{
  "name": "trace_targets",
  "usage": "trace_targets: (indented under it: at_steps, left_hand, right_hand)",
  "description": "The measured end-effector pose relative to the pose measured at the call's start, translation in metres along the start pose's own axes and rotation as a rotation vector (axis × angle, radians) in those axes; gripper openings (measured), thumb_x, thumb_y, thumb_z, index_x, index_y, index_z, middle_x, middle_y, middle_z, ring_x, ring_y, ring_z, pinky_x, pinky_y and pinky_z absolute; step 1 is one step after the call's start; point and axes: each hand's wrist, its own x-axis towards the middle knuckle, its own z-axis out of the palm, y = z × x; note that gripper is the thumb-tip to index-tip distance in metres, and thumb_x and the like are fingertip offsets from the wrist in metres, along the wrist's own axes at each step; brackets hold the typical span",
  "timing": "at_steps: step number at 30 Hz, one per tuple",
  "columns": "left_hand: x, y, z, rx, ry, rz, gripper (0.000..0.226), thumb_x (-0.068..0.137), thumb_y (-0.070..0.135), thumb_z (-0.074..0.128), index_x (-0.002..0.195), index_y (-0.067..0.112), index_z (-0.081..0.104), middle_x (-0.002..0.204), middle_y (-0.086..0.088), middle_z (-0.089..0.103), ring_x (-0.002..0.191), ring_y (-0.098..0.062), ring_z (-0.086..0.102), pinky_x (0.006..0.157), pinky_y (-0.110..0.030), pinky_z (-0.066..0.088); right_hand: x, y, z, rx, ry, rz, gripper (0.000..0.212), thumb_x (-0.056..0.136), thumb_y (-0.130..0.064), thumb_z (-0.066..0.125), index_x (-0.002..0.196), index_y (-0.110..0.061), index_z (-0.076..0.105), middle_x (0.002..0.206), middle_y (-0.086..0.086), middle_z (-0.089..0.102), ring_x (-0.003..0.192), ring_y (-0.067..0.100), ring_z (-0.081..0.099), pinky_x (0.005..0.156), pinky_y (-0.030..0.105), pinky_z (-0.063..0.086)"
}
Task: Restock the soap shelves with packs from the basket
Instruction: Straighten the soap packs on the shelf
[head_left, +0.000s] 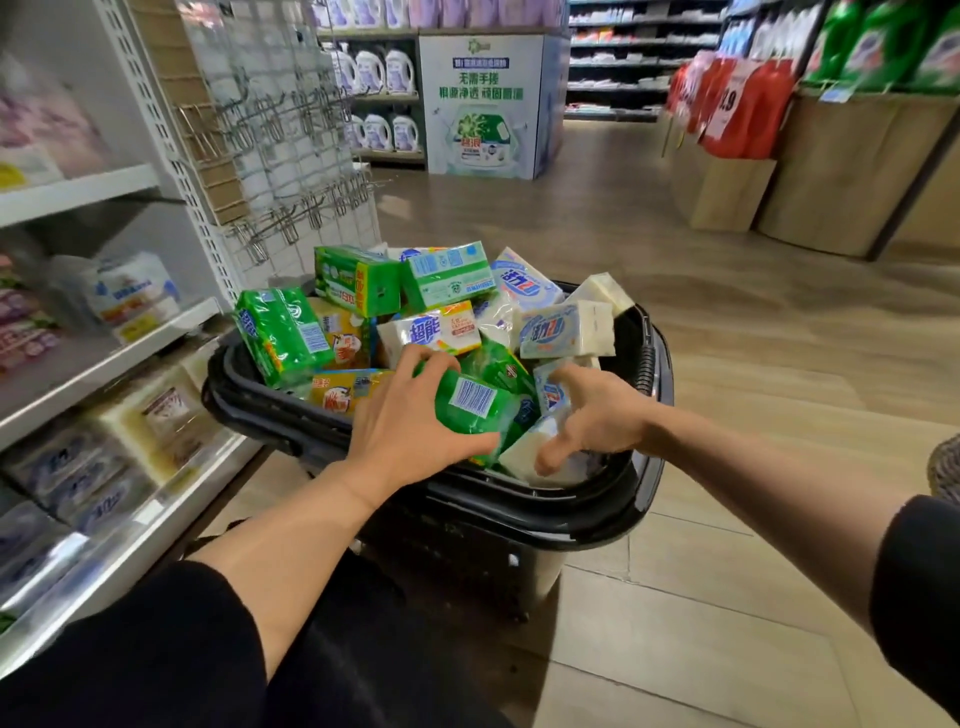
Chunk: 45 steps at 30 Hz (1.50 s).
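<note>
Green plastic-wrapped soap pack with a white barcode label (475, 402), lying at the near side of the heap in the black plastic shopping basket (545, 512), gripped by the left hand (410, 426): fingers (415, 358) curl over its far edge and the thumb lies along its near edge. The right hand (592, 410) hangs just beside it, fingers (550, 452) spread and loosely bent downward over a white wrapped soap bar (524, 454) at the basket's near rim; whether they touch the bar cannot be told, and they hold nothing. Both forearms are bare, with black sleeves (156, 649) pushed up. The basket is filled above its rim with mixed packs: a second green wrapped pack (283, 335) tilted at the left, a green and yellow box (356, 280) and a white and green box (447, 275) at the far side, white and blue wrapped packs (566, 327) at the right, yellow packs (343, 389) lower down. The basket stands on the pale wood-plank floor (727, 364), just beside the white metal soap shelves (104, 358) at the left, whose tiers carry blurred white and pale wrapped packs. A wire hook rack (291, 156) hangs at the shelf end. Beyond, blurred displays of detergent bottles (384, 73).
</note>
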Motion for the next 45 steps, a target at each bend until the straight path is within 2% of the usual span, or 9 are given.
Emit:
trace_targets:
  at_steps: [8,12,17,20,27,30,34,41,45]
  left_hand:
    - [0.000,-0.019,-0.052,-0.009,0.386,0.054,0.080,0.051,0.067,0.071,0.118,0.029,0.049,0.135,0.010,0.036,0.114,-0.018,0.053,0.076,-0.037,0.051]
    - [-0.015,-0.051,-0.084,-0.038,0.509,-0.010,0.083,0.048,0.068,0.063,0.116,0.022,0.053,0.130,0.005,0.040,0.116,-0.016,0.050,0.090,-0.041,0.051]
    - [-0.059,-0.096,-0.125,0.089,0.625,-0.141,0.081,0.048,0.071,0.063,0.114,0.024,0.055,0.129,0.008,0.042,0.109,-0.017,0.056,0.064,-0.035,0.054]
    - [-0.093,-0.126,-0.148,0.166,0.622,-0.204,0.082,0.049,0.065,0.073,0.118,0.023,0.054,0.131,0.007,0.041,0.107,-0.020,0.056,0.062,-0.038,0.054]
    - [-0.166,-0.183,-0.192,0.344,0.563,-0.343,0.087,0.048,0.071,0.068,0.120,0.024,0.052,0.133,0.007,0.039,0.112,-0.019,0.052,0.068,-0.031,0.047]
    - [-0.198,-0.209,-0.210,0.455,0.473,-0.383,0.088,0.049,0.070,0.070,0.122,0.027,0.050,0.133,0.010,0.039,0.108,-0.020,0.055,0.068,-0.034,0.052]
    - [-0.243,-0.253,-0.221,0.515,0.322,-0.470,0.084,0.049,0.070,0.074,0.119,0.032,0.049,0.126,0.012,0.042,0.102,-0.018,0.058,0.066,-0.033,0.053]
    - [-0.305,-0.336,-0.165,0.418,0.323,-0.768,0.083,0.044,0.077,0.061,0.115,0.034,0.051,0.122,0.014,0.041,0.099,-0.018,0.060,0.063,-0.034,0.054]
    - [-0.310,-0.378,-0.121,0.375,0.304,-0.751,0.079,0.048,0.072,0.066,0.113,0.029,0.053,0.121,0.012,0.043,0.094,-0.019,0.061,0.056,-0.031,0.053]
  right_hand:
    - [-0.007,-0.028,-0.026,0.150,0.429,-0.504,0.105,0.042,-0.054,0.074,0.136,-0.022,0.038,0.125,-0.002,0.039,0.114,0.011,0.035,0.093,0.008,0.028]
    - [0.003,-0.068,-0.016,0.100,0.521,-0.695,0.104,0.048,-0.043,0.089,0.135,-0.014,0.040,0.130,0.004,0.039,0.120,0.017,0.037,0.104,0.023,0.029]
    - [0.010,-0.130,0.011,0.221,0.533,-0.864,0.099,0.054,-0.051,0.081,0.135,-0.012,0.039,0.131,0.003,0.041,0.124,0.020,0.039,0.107,0.025,0.029]
    - [0.019,-0.169,0.032,0.335,0.533,-0.941,0.096,0.056,-0.046,0.084,0.134,-0.012,0.040,0.130,0.003,0.042,0.125,0.021,0.041,0.107,0.032,0.034]
    - [0.046,-0.244,0.086,0.447,0.389,-0.999,0.094,0.050,-0.029,0.089,0.129,-0.021,0.039,0.124,0.003,0.045,0.116,0.022,0.047,0.099,0.039,0.041]
    - [0.054,-0.270,0.115,0.455,0.285,-1.037,0.093,0.051,-0.036,0.084,0.128,-0.035,0.033,0.123,-0.005,0.041,0.117,0.016,0.045,0.100,0.031,0.039]
    - [0.074,-0.297,0.170,0.478,0.130,-1.019,0.095,0.048,-0.057,0.079,0.128,-0.030,0.038,0.124,-0.006,0.043,0.118,0.015,0.047,0.102,0.029,0.037]
    - [0.124,-0.319,0.294,0.297,-0.129,-1.030,0.093,0.044,-0.039,0.083,0.128,-0.028,0.044,0.122,-0.004,0.041,0.118,0.006,0.040,0.098,0.003,0.023]
    - [0.160,-0.328,0.355,0.173,-0.229,-0.989,0.099,0.042,-0.038,0.084,0.132,-0.023,0.046,0.129,0.003,0.039,0.124,0.012,0.036,0.101,0.003,0.019]
